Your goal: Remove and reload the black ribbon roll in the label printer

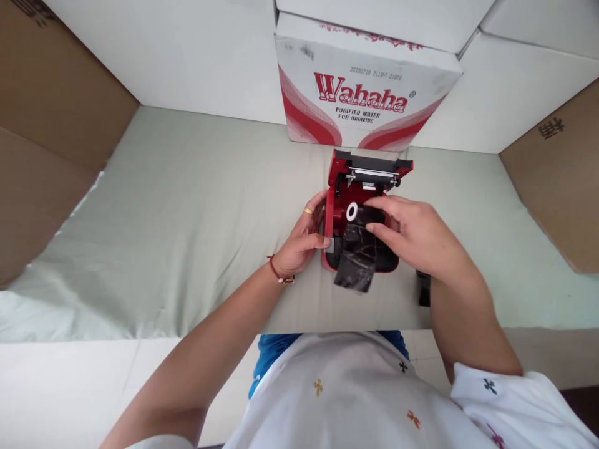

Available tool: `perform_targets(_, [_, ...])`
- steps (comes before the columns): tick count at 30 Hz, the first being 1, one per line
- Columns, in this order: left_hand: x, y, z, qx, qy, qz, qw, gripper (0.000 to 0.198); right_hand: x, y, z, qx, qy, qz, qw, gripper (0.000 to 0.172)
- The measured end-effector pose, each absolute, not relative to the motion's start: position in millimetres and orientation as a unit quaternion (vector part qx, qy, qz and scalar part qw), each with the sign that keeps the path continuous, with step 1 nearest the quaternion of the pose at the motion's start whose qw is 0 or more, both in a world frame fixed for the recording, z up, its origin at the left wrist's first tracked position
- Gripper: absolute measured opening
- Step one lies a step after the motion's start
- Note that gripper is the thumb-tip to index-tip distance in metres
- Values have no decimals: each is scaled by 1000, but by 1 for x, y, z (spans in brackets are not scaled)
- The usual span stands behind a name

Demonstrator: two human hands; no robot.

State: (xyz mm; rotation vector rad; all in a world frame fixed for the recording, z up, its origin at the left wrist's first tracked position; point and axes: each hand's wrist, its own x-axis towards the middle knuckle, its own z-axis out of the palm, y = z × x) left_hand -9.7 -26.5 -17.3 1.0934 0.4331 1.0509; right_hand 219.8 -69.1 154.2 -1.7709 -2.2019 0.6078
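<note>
A red and black label printer point(330, 215) stands on the cloth-covered table with its lid point(374, 163) raised toward the back. Wrapped around its left side is my left hand point(306, 237), the thumb resting on a small grey piece at the edge. My right hand point(412, 231) pinches a roll of dark, marble-patterned labels point(367, 215) between thumb and fingers, over the printer's open bay. The roll has a white core facing left. A loose strip from it hangs forward over the printer's front edge. Parts of the bay are hidden behind the roll and hand.
A white and red Wahaha water carton point(365, 93) stands right behind the printer. Brown cardboard point(56, 137) walls the left, and another brown box point(556, 174) the right. A small black object point(423, 290) lies beside my right forearm. The table's front edge runs close to my body.
</note>
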Motion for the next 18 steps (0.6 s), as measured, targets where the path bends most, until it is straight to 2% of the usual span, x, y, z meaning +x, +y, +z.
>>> perform_targets(4, [-7,-29,-17,495,201,480,696,101,198,-56,143,-654,-743,141,4,47])
perform_targets(6, [-7,-35,-13,532,227,496,648,93,194,-52,144,-662,-739,121,-27,47])
perform_targets(8, [-9,-45,-6,596,280,529,536,77,192,-50,145,-664,-739,108,-37,46])
perform_targets(10, [-12,-58,4,667,334,558,363,60,191,-48,144,-663,-740,103,-43,45])
perform_targets(11, [-13,-64,8,700,336,564,280,59,191,-47,143,-661,-742,104,-41,44])
perform_targets(14, [-13,-81,14,786,275,538,131,61,195,-53,144,-640,-758,124,15,43])
perform_targets(18, [-8,-92,6,832,257,469,144,65,205,-72,160,-591,-764,156,205,29])
